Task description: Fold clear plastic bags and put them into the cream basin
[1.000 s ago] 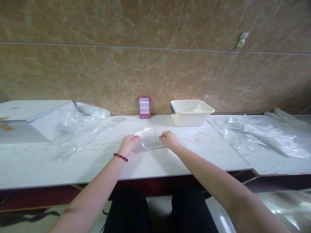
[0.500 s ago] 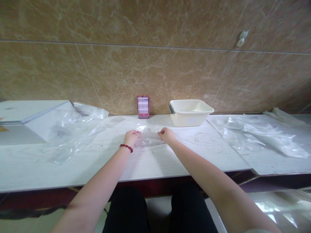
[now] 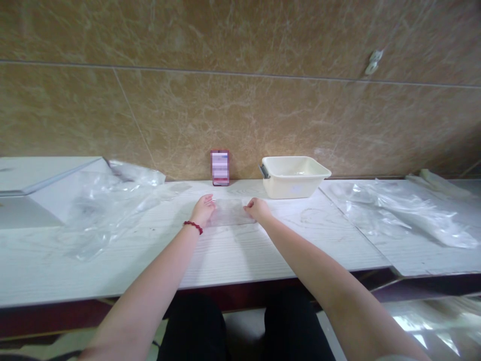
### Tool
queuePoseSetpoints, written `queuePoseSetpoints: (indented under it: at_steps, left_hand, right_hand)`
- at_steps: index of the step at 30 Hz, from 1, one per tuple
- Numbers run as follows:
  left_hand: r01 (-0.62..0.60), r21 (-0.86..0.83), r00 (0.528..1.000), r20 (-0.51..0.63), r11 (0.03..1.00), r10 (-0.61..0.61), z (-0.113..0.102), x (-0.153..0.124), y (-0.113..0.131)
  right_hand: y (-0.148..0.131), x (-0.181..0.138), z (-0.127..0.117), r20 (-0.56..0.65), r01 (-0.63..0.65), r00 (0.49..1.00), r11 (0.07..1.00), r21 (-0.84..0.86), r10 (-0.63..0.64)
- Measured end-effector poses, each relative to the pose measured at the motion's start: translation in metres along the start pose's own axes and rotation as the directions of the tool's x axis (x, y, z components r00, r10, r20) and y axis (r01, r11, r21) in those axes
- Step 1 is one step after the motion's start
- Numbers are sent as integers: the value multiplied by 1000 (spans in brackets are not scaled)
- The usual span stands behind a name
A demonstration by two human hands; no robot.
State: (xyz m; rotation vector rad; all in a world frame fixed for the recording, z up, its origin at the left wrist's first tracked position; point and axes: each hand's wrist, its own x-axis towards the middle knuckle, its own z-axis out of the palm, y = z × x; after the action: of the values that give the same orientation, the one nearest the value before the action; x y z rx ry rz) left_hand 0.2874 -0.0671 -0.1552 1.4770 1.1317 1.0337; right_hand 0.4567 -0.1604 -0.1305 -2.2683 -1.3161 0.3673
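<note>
A clear plastic bag (image 3: 230, 212) is stretched fairly flat between my two hands, low over the white tabletop. My left hand (image 3: 204, 208), with a red bead bracelet at the wrist, is closed on the bag's left edge. Its fingers point away from me, and a small white glint shows at their tips. At the opposite edge my right hand (image 3: 257, 208) pinches the bag between thumb and curled fingers. Whether anything lies inside the bag I cannot tell.
A phone (image 3: 220, 168) leans against the marbled wall. Right of it stands a cream plastic tub (image 3: 296, 180) with a grey handle. Clear plastic bags (image 3: 108, 205) lie at left beside a white box (image 3: 45, 175); more plastic bags (image 3: 409, 205) lie at right.
The bag looks flatter and smoother, with fewer bright creases. My left hand has shifted slightly away from me and its fingers have straightened a little. My right hand keeps its pinch.
</note>
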Motion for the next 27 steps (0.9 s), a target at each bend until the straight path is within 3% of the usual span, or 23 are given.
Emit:
queuePoseSetpoints:
  at_steps: [3, 7, 12, 18, 23, 27]
  left_hand:
    - [-2, -13, 1000, 8, 1000, 2, 0, 2, 4]
    - [33, -2, 997, -71, 999, -33, -12, 1, 11]
    - [169, -36, 978, -117, 985, -172, -27, -5, 20]
    - [221, -207, 974, 0, 953, -226, -11, -9, 24]
    - [175, -151, 976, -102, 973, -191, -14, -4, 19]
    - [207, -133, 971, -93, 969, -220, -19, -6, 19]
  right_hand:
    - [-2, 2, -2, 20, 3, 1000, 1000, -18, -3]
    - [-1, 5, -1, 51, 5, 999, 1000, 0, -5]
    - [8, 5, 1, -65, 75, 995, 994, 77, -70]
    - [14, 4, 1, -37, 68, 997, 988, 140, -64]
    - [14, 5, 0, -88, 74, 994, 984, 162, -60]
    - [15, 6, 1, -73, 57, 996, 978, 201, -43]
